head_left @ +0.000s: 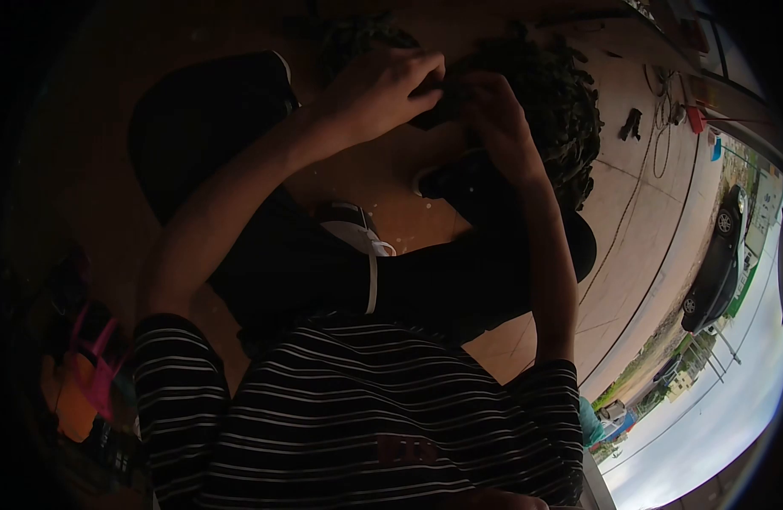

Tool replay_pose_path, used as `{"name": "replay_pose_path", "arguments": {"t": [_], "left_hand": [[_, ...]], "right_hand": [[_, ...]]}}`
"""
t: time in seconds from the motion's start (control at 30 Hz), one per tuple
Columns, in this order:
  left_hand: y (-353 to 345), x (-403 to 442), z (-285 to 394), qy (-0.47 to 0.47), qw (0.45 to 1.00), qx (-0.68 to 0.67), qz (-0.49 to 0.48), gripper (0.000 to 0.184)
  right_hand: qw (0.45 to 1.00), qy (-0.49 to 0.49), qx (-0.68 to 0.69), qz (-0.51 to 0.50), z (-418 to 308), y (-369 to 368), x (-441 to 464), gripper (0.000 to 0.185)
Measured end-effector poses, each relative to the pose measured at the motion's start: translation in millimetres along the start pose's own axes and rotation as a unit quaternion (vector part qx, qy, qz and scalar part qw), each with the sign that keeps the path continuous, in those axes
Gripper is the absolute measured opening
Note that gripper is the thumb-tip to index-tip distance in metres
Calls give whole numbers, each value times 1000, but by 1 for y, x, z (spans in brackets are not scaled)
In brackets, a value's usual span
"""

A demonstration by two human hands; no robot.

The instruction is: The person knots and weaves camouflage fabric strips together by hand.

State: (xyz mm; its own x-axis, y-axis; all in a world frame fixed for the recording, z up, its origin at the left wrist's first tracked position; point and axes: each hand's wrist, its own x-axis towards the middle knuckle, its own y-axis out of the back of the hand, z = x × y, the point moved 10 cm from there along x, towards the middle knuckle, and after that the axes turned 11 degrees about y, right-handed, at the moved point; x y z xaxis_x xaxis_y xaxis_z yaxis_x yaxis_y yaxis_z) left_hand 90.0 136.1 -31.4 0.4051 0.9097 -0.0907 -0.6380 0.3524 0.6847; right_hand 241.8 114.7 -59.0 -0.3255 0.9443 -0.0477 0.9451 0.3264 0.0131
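My left hand [400, 85] is raised in front of me with fingers curled and thumb and fingertips close together. Beside it on the right, my right hand [499, 119] is bent with its fingers curled inward. Something dark lies at the fingertips of both hands, but poor light hides what it is. Right behind my right hand is a large heap of dark, small, leaf-like or strap-like pieces [574, 127]. Beyond my left hand sits a smaller dark heap [366, 38] of similar look.
My dark-clothed legs [281, 255] are spread around the tiled floor [408, 217], where a shoe [353, 225] shows. A pink and orange bag-like item [81, 382] lies at left. A cable [663, 127] runs over the floor at right; outside stands a dark car [714, 263].
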Motion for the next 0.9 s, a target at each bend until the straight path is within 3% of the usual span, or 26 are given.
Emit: {"name": "replay_pose_path", "arguments": {"t": [0.1, 0.43, 0.73, 0.83, 0.9], "left_hand": [[3, -5, 11, -45, 999, -18, 8, 29], [-3, -6, 15, -77, 997, -22, -21, 23], [2, 1, -2, 17, 995, -98, 5, 22], [-2, 2, -9, 51, 994, -98, -6, 21], [-1, 1, -1, -10, 994, -109, 22, 20]], "right_hand": [[995, -48, -78, -39, 6, 2, -3, 23], [991, -42, -98, -86, 12, -3, -5, 22], [992, -67, -102, -18, -3, -5, -2, 30], [979, -12, -201, -8, -9, -9, -2, 34], [938, 100, -329, 41, -29, -8, -4, 33]]}}
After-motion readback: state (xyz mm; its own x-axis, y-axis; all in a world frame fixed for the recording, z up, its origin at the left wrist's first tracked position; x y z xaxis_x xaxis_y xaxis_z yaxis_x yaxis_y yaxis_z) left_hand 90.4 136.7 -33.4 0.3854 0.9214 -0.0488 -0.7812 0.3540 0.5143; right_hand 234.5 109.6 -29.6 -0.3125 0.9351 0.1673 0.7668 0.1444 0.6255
